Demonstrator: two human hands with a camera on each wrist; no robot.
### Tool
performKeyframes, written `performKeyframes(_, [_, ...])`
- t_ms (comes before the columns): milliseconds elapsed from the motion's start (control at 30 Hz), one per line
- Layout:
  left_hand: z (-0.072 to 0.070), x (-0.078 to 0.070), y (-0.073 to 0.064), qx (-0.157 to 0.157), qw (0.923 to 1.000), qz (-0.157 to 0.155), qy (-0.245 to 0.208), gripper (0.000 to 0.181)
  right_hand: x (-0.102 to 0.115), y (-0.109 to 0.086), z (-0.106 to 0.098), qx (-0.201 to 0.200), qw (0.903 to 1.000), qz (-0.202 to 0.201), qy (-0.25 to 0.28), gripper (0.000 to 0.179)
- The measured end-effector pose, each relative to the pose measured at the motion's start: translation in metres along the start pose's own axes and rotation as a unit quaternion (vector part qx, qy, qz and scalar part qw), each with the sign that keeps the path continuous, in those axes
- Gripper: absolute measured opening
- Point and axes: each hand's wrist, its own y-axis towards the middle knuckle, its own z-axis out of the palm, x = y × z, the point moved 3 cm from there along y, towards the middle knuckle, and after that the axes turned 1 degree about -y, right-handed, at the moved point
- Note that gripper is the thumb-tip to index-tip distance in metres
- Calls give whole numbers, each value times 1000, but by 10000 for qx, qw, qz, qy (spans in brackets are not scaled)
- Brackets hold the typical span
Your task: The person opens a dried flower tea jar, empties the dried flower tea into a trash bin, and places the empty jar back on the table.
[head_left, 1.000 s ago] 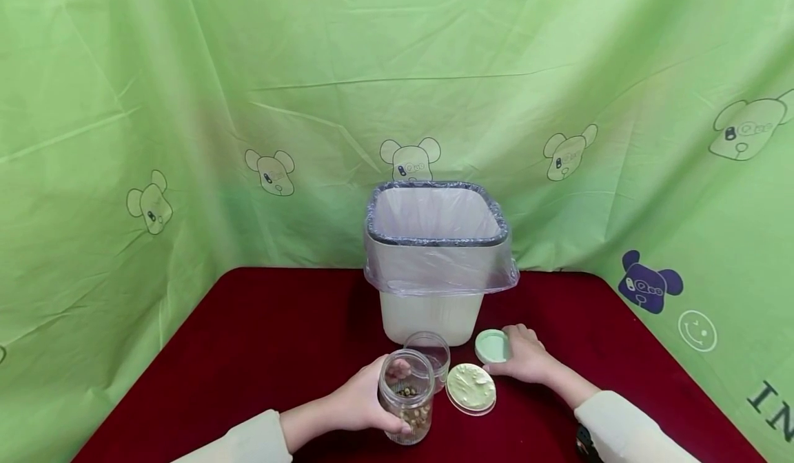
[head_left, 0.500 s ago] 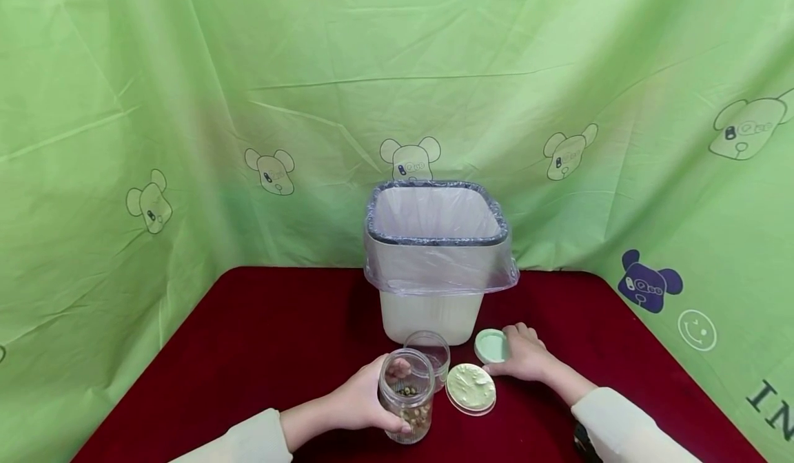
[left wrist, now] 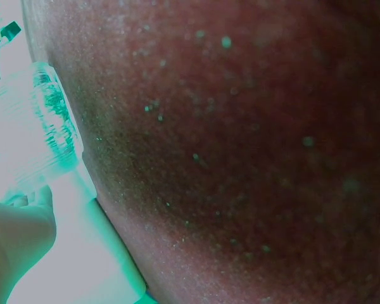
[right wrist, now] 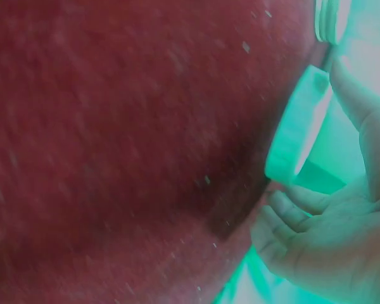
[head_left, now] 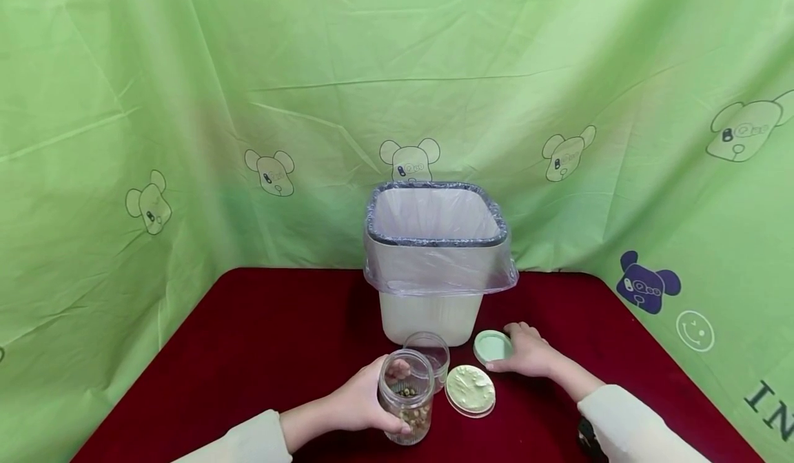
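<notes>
My left hand (head_left: 362,397) grips a clear ribbed jar (head_left: 414,439) by its side, thumb in front and fingertips behind. Small brownish pieces lie in the bottom of this uncapped jar. In the left wrist view the jar (left wrist: 25,136) is washed out by glare. Over at the right, my right hand (head_left: 529,353) holds a pale green lid (head_left: 492,348) at its edge. The right wrist view has the lid (right wrist: 297,130) on its side between thumb and curled fingers. A second clear jar (head_left: 439,353) stands behind the gripped one, its contents hard to make out.
Between the hands lies a round pale yellow-green disc (head_left: 470,388) with a lumpy surface. A white bin (head_left: 431,318) with a purple-tinted plastic liner stands behind the jars. Dark red cloth (head_left: 279,339) covers the table, with patterned green curtain (head_left: 310,105) around it.
My right hand shifts very slightly at the lid. The left hand, both jars, the disc and the bin look the same as before.
</notes>
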Motion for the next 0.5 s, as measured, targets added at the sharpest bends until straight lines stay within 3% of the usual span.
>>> performKeyframes(200, [-1, 0, 0, 14, 10000, -20, 25, 75, 0, 3, -19, 63, 9999, -66, 130, 82])
performKeyframes(500, [0, 2, 0, 37, 10000, 41, 5, 77, -3, 11, -51, -258, 9989, -157, 354, 77])
